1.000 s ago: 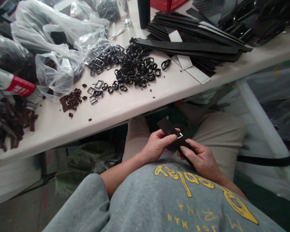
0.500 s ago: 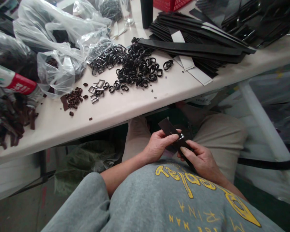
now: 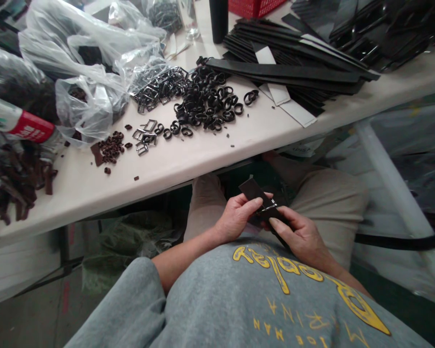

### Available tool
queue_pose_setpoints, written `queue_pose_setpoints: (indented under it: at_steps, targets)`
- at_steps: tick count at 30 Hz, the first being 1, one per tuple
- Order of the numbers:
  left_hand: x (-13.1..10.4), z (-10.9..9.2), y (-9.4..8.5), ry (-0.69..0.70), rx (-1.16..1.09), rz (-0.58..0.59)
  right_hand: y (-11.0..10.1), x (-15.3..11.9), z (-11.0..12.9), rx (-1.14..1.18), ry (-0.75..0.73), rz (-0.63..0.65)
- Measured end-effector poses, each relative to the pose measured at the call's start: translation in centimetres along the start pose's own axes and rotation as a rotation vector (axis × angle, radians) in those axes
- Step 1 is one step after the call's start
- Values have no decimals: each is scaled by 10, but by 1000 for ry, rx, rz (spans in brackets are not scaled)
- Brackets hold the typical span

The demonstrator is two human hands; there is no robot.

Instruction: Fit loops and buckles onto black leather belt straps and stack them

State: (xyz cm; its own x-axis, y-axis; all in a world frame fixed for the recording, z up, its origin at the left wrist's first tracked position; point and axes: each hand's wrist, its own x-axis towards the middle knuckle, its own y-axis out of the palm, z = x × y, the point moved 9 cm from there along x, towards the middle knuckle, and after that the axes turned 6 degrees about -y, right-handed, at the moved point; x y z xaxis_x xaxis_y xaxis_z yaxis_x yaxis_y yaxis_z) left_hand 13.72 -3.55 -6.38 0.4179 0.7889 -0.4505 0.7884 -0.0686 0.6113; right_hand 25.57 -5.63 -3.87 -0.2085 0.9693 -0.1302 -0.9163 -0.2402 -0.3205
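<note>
Above my lap, a dark strap (image 3: 253,187) runs between my two hands, its cut end pointing up and left. A shiny metal buckle (image 3: 270,207) lies across the strap between my thumbs. My left hand (image 3: 237,217) is closed on the upper part of the strap, thumb on top near the buckle. My right hand (image 3: 300,234) pinches the strap just below the buckle, its thumb pressed on the face. The strap's lower end is hidden behind my right hand and against my shirt.
On the table (image 3: 188,162) lie a heap of black loops (image 3: 206,104), metal buckles (image 3: 157,89), small brown loops (image 3: 112,147) and a stack of black straps (image 3: 293,63). Plastic bags (image 3: 68,43) and brown straps (image 3: 18,179) fill the left. A red basket (image 3: 255,7) stands behind.
The buckle has turned and now lies across the strap, more of it showing. My left thumb has drawn back slightly left from it. Both hands still hold the strap.
</note>
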Motion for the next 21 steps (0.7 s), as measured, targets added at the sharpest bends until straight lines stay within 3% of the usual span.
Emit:
queue_pose_setpoints:
  at_steps: [6, 10, 14, 16, 18, 21]
  targets:
    - [-6, -11, 4, 118, 176, -19, 5, 4, 9, 135, 53, -43]
    - [-13, -31, 8, 397, 451, -45, 5, 2, 12, 179, 70, -94]
    - [-26, -44, 29, 630, 719, 81, -1, 0, 6, 223, 55, -186]
    - [-30, -45, 37, 595, 713, 159, -5, -1, 2, 253, 51, -242]
    - [-29, -41, 39, 445, 614, 192, -9, -2, 1, 272, 45, -273]
    - [-26, -30, 35, 202, 443, 139, -11, -1, 5, 250, 29, -260]
